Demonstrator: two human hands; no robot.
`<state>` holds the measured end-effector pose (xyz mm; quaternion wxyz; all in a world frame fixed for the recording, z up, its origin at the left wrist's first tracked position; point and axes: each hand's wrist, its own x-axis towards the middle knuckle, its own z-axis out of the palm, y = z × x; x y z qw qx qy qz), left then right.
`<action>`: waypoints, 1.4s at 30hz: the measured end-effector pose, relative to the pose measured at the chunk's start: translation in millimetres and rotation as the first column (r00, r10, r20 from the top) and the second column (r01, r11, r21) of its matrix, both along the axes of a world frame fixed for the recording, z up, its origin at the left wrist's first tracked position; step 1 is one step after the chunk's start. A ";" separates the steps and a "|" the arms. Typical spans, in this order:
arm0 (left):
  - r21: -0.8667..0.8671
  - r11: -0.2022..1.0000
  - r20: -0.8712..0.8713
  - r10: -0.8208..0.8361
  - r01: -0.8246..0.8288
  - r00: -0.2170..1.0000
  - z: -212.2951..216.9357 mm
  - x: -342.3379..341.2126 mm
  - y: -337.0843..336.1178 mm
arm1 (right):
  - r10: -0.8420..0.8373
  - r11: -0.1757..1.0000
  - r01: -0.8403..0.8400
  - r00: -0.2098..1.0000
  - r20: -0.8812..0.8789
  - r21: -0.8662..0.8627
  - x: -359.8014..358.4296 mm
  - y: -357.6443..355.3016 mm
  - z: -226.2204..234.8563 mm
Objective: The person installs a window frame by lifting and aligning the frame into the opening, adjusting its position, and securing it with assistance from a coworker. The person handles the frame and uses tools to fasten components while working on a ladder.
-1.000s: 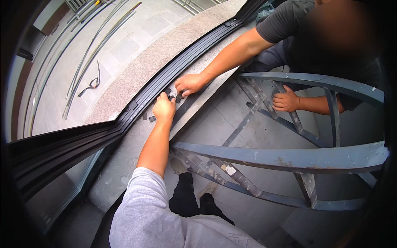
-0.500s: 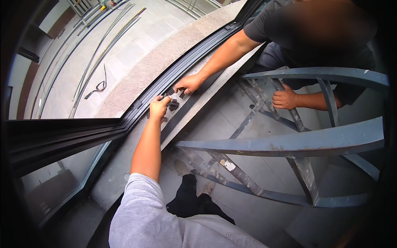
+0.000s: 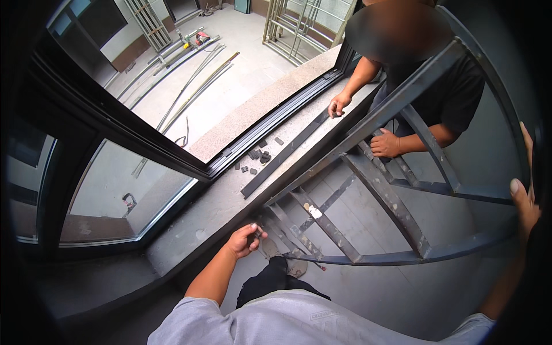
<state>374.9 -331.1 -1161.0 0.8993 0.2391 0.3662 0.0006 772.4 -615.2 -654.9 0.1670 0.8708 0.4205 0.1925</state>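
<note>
A dark metal grille point(image 3: 385, 195) with slanted bars leans against the stone window sill point(image 3: 230, 195). My left hand point(image 3: 244, 240) is at the sill's near edge beside the grille's lower corner, fingers pinched on a small dark piece. My right hand point(image 3: 526, 195) grips the grille's curved bar at the far right rim, partly hidden. A co-worker's hand point(image 3: 338, 104) presses on a flat dark bar point(image 3: 287, 152) lying on the sill. The co-worker's other hand point(image 3: 386, 144) holds a grille bar.
Several small dark pieces point(image 3: 257, 155) lie on the sill by the black window track point(image 3: 270, 123). A glass pane point(image 3: 121, 195) is at left. Outside below lie long metal profiles point(image 3: 190, 86) and frames point(image 3: 299, 23).
My left hand has drawn back from the pieces by the track to the sill's near edge. The co-worker's hand moved onto the flat bar. The grille now stands more upright, and my right hand is in view.
</note>
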 end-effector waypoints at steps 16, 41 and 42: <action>0.201 0.965 0.113 0.146 -0.166 0.983 143.0 -22.1 -78.9 | 0.297 0.937 -0.182 0.866 -0.401 0.299 10.0 -0.8 15.9; 0.921 0.314 0.276 -0.104 -0.232 0.955 452.4 330.5 92.2 | 0.250 0.928 -0.058 0.829 -0.500 0.368 20.0 7.8 13.6; 0.953 0.205 0.255 -0.150 -0.223 0.955 472.6 340.4 87.0 | 0.254 0.928 -0.057 0.819 -0.514 0.368 20.4 8.2 13.7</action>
